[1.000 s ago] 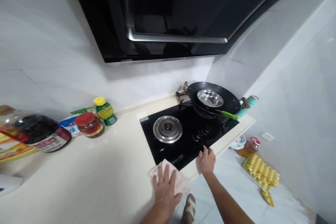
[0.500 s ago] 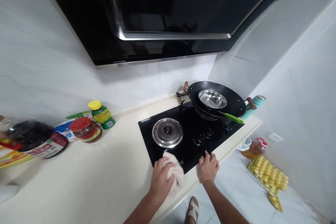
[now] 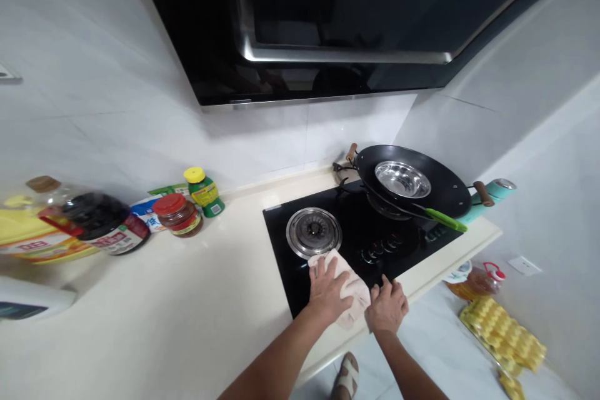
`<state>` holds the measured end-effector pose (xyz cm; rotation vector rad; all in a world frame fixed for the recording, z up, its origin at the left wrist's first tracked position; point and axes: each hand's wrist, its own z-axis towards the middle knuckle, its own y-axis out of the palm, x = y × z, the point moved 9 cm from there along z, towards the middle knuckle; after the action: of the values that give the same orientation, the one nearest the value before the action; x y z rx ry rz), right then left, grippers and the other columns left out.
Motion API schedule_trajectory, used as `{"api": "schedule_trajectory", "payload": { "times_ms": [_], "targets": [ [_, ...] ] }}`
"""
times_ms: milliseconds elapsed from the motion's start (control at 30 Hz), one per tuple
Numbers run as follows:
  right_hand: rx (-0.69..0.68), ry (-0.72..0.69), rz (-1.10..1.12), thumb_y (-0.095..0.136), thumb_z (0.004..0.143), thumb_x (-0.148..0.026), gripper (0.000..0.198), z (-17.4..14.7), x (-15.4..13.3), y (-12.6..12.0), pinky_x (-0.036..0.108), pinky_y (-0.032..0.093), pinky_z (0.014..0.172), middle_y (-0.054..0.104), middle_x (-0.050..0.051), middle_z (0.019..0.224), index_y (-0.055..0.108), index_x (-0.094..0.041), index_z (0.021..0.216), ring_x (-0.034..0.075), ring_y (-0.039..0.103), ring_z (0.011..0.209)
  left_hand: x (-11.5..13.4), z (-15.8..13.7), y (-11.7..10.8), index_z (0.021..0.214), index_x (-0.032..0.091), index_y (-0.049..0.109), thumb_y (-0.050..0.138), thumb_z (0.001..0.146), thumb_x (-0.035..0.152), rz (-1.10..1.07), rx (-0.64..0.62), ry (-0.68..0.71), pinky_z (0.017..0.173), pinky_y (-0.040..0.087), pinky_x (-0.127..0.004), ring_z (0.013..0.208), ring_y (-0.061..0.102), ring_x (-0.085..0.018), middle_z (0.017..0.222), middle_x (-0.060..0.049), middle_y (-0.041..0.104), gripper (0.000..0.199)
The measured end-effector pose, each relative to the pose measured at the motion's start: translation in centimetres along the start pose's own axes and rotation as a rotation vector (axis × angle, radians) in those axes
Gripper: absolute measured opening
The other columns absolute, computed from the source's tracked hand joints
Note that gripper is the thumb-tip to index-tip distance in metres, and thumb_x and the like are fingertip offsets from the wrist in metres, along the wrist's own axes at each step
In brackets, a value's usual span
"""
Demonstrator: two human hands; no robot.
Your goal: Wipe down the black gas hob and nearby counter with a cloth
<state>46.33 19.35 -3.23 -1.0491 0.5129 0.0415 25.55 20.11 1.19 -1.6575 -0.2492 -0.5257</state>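
My left hand (image 3: 328, 290) presses a pale pink cloth (image 3: 356, 292) onto the black glass gas hob (image 3: 300, 284), just in front of its left burner (image 3: 314, 233). The cloth is bunched under my fingers and its near end spreads over the front edge of the hob. My right hand (image 3: 388, 306) rests on the front of the hob and counter edge, right beside the cloth, fingers loosely apart with nothing seen in them. Control knobs (image 3: 380, 249) lie beyond it.
A black wok (image 3: 440, 190) with a steel bowl (image 3: 403, 179) and a green-handled utensil (image 3: 445, 219) sits on the right burner. Sauce bottles and a red-lidded jar (image 3: 178, 215) stand along the wall. A range hood (image 3: 328, 84) hangs above. Yellow egg trays (image 3: 504, 331) lie on the floor.
My left hand has slid the cloth towards the burner and rightward, closer to my right hand. The right hand stays at the hob's front edge. The view has turned a little left.
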Motion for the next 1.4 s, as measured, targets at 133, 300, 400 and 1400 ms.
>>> {"api": "schedule_trajectory", "payload": {
  "times_ms": [133, 300, 400, 1400],
  "targets": [
    [0.030, -0.004, -0.008, 0.032, 0.101, -0.041, 0.053, 0.0, -0.4, -0.4, 0.057, 0.030, 0.116, 0.055, 0.025, 0.140, 0.063, -0.013, 0.132, 0.036, 0.049, 0.135, -5.3, -3.9, -2.6, 0.138, 0.045, 0.064, 0.067, 0.082, 0.064, 0.070, 0.118, -0.111, 0.122, 0.028, -0.066, 0.157, 0.025, -0.043, 0.172, -0.001, 0.038, 0.059],
    [0.011, -0.008, -0.005, 0.034, 0.099, -0.040, 0.052, -0.1, -0.5, -0.3, 0.059, 0.032, 0.115, 0.055, 0.025, 0.140, 0.063, -0.012, 0.132, 0.038, 0.049, 0.135, -11.8, -8.0, -5.7, 0.141, 0.045, 0.063, 0.060, 0.089, 0.051, 0.189, 0.243, -0.262, 0.122, 0.028, -0.067, 0.154, 0.033, -0.043, 0.169, -0.002, 0.044, 0.052],
    [-0.018, 0.009, -0.002, 0.035, 0.098, -0.039, 0.051, -0.1, -0.4, -0.2, 0.060, 0.032, 0.116, 0.054, 0.024, 0.141, 0.062, -0.014, 0.133, 0.038, 0.047, 0.138, -14.4, -7.6, -6.5, 0.143, 0.040, 0.063, 0.057, 0.091, 0.045, 0.255, 0.266, -0.345, 0.122, 0.027, -0.071, 0.154, 0.035, -0.046, 0.166, -0.008, 0.048, 0.053],
    [-0.110, 0.094, -0.047, 0.041, 0.092, -0.046, 0.059, -0.2, 1.4, 0.7, 0.069, 0.040, 0.107, 0.057, 0.019, 0.142, 0.057, -0.030, 0.146, 0.045, 0.053, 0.135, -30.9, 8.2, -20.3, 0.142, 0.023, 0.057, 0.066, 0.093, 0.054, 0.284, 0.394, -0.709, 0.121, 0.039, -0.067, 0.146, 0.046, -0.035, 0.160, -0.012, 0.049, 0.058]
  ]
}}
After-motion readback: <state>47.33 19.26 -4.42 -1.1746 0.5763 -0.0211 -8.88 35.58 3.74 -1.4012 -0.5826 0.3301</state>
